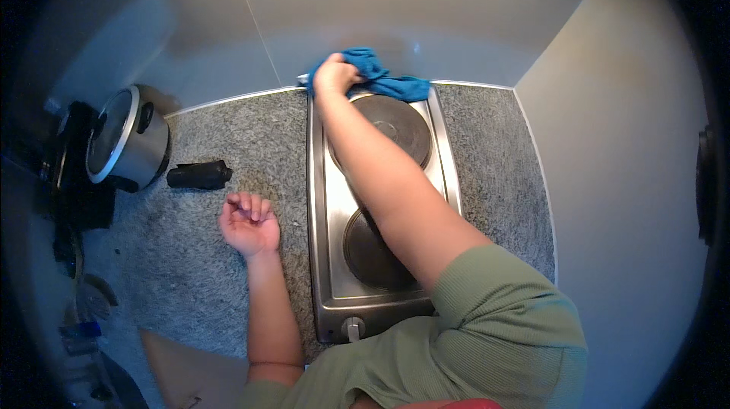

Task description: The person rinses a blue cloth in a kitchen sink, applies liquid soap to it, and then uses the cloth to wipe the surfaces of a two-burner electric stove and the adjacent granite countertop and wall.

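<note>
My right hand (335, 75) grips a bunched blue cloth (370, 66) at the back edge of a two-plate electric hob (336, 189), against the back wall. Part of the cloth spreads right along the hob's rear rim, behind the rear hotplate (393, 123). My right forearm crosses over the hob and partly hides both plates; the front hotplate (370, 255) lies under it. To the left of the hob, my left hand (249, 225) is palm up above the speckled grey worktop (188, 249), fingers loosely curled and holding nothing.
On the left stand a steel pot with a glass lid (134, 141) and a black roll (198, 175), perhaps of bags. Dark objects, too dim to identify, line the far left. Walls bound the back and right. A control knob (353, 328) sits at the hob's front.
</note>
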A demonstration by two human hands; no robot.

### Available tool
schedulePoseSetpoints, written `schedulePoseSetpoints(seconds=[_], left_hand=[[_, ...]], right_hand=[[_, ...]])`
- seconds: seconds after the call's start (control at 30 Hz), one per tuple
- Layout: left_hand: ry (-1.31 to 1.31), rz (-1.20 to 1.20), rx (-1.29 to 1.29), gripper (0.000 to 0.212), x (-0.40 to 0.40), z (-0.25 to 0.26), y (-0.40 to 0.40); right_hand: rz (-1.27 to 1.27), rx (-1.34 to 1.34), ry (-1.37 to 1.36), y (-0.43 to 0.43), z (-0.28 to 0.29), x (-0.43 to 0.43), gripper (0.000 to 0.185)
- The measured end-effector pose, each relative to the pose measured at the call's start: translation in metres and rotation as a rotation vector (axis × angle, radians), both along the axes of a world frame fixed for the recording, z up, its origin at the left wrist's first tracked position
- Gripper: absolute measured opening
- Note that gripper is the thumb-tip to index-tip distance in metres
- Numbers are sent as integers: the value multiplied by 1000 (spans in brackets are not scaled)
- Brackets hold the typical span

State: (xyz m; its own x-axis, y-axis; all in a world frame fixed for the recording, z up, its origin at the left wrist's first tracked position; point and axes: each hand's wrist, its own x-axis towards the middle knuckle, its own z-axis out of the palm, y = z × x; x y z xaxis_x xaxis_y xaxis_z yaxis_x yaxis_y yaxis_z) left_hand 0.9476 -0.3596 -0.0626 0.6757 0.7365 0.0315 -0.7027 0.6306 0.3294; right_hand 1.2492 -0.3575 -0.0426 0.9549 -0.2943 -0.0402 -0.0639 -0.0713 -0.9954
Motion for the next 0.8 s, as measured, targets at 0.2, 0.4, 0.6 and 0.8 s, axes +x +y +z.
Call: schedulePoseSetpoints(seconds=[0.2,0.4,0.6,0.8], left_hand=[[-13,-4,43,18,-5,-3,6],[55,-17,258,20,-18,-2,2],[83,-1,331,21,-19,-7,4],[86,-11,322,22,-16,-10,7]], right_hand=[[761,-738,-108,42,-7,-91,51],[1221,-1274,-505,10,5,-69,44],[1177,-1335,-188,-45,34,-1,37],[967,-1275,-107,-174,20,70,37]])
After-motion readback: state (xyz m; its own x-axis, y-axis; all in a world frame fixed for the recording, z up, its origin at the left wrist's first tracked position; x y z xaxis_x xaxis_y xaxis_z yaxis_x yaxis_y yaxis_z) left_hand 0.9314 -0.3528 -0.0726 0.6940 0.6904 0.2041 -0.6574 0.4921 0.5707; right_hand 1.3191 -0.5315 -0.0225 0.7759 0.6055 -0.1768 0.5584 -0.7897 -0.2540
